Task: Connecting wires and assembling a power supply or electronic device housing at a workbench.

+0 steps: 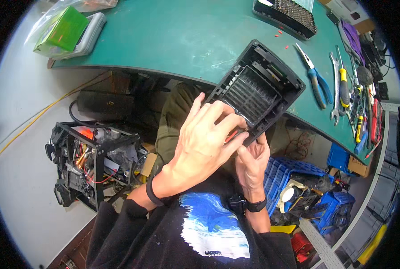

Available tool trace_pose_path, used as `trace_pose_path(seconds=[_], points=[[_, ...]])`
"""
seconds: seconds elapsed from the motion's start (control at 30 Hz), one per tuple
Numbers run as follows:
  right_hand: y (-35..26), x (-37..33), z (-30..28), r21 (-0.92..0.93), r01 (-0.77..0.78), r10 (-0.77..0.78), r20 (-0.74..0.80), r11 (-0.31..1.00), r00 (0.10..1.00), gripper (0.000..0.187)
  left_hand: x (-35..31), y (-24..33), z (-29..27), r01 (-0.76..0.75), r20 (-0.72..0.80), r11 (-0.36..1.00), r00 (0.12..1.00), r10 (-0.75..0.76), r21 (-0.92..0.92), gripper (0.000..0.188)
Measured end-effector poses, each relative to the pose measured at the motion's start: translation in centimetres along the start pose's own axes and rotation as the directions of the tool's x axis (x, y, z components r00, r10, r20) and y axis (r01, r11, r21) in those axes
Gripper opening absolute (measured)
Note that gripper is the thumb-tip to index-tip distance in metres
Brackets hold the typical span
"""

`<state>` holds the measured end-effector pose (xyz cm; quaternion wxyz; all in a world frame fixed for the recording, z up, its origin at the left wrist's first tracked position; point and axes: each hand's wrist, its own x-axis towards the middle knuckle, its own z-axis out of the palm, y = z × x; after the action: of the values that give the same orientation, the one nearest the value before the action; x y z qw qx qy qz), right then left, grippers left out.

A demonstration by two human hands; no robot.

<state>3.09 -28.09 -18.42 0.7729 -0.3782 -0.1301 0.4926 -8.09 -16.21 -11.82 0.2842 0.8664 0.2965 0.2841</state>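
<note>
A black plastic housing (283,101), open on the side facing up, is held tilted over the table's front edge. Inside it is a dark slotted grille (249,96). My right hand (253,163) grips the housing's lower corner, its fingers partly hidden underneath. Over the lower left edge of the housing lies my left hand (202,134), its outer fingers bent against the rim. Its thumb and forefinger close together by the corner, and a bit of a small red piece (231,136) shows between them. The fingertips are partly covered, so its exact shape is hidden.
Pliers (319,83), a wrench (335,87) and a yellow-black screwdriver (344,89) lie on the green table (173,36) at right. A black case of small metal parts (294,15) stands at the back. Below are a black-framed machine (94,157) and blue crates (289,168).
</note>
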Motion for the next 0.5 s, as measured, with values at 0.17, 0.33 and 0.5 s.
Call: trace_pose_path(seconds=[0.17, 0.33, 0.5], points=[[-0.5, -0.1, 0.4, 0.027, -0.014, 0.014, 0.013, 1.000, 1.000, 0.054, 0.5, 0.5, -0.4, -0.053, -0.001, 0.997, 0.999, 0.053, 0.054, 0.022], [-0.2, -0.2, -0.2, 0.054, -0.031, 0.029, 0.031, 0.998, 0.999, 0.055, 0.3, 0.5, 0.0, -0.066, -0.076, 0.997, 0.995, 0.067, 0.026, 0.019], [-0.1, -0.2, -0.6, 0.130, -0.097, 0.092, 0.044, 0.987, 0.995, 0.061, 0.0, 0.3, 0.2, -0.070, -0.080, 0.997, 0.994, 0.073, 0.040, 0.018]])
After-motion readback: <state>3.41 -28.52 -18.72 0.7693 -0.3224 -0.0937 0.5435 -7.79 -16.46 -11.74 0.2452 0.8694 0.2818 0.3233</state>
